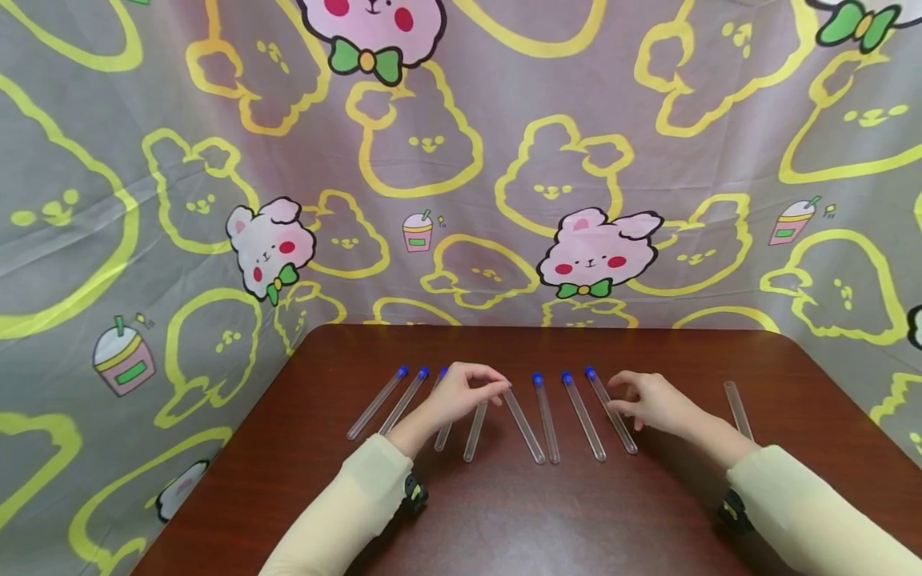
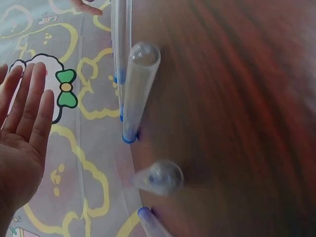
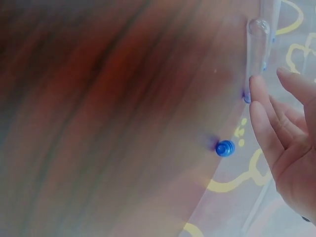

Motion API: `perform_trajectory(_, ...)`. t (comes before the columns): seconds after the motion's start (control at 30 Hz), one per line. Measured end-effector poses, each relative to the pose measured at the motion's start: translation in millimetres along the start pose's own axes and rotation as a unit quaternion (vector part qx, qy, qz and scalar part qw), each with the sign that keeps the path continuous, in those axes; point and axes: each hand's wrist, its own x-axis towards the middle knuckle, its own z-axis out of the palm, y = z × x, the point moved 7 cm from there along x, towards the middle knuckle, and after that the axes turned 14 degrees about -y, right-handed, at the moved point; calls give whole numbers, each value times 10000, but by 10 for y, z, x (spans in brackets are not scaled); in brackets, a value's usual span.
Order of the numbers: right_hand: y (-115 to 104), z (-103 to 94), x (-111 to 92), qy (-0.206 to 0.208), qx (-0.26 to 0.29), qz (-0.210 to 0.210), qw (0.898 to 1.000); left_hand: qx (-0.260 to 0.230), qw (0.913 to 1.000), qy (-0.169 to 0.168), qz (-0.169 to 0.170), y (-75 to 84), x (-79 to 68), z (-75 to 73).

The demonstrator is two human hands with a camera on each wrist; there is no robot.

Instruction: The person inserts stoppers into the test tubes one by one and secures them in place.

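Observation:
In the head view my left hand (image 1: 468, 392) is over the row of test tubes, its fingertips right at the top end of a slanted clear test tube (image 1: 526, 426). The left wrist view shows that hand's fingers fairly straight, with nothing in them. My right hand (image 1: 655, 402) hovers by the rightmost tube of the row, a blue-capped test tube (image 1: 614, 416), its fingers loosely bent and holding nothing. A loose blue cap (image 3: 225, 148) lies near the right hand in the right wrist view; the hand or arm hides it in the head view.
More blue-capped tubes lie left of centre, such as a leftmost tube (image 1: 376, 404), partly behind the left arm. A capless tube (image 1: 738, 408) lies apart at the right, its lower end behind the right sleeve. A patterned curtain (image 1: 490, 216) borders the brown table (image 1: 547, 520).

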Motion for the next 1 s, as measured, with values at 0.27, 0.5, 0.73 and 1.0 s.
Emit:
perform_trajectory(0.27, -123, -150, -215, 394, -669, -158, 9969, 140, 9994, -272, 173, 76, 153, 119)
perform_trajectory(0.5, -100, -259, -420, 616, -730, -119, 9954, 306, 9988, -375, 7, 94, 290, 232)
perform_trajectory(0.73, -40, -350, -624, 752, -914, -178, 9928, 563, 9971, -484, -191, 143, 429, 333)
perform_trajectory(1.0, 62, -435, -821, 881, -1169, -143, 9891, 1132, 9909, -723, -88, 251, 666, 468)
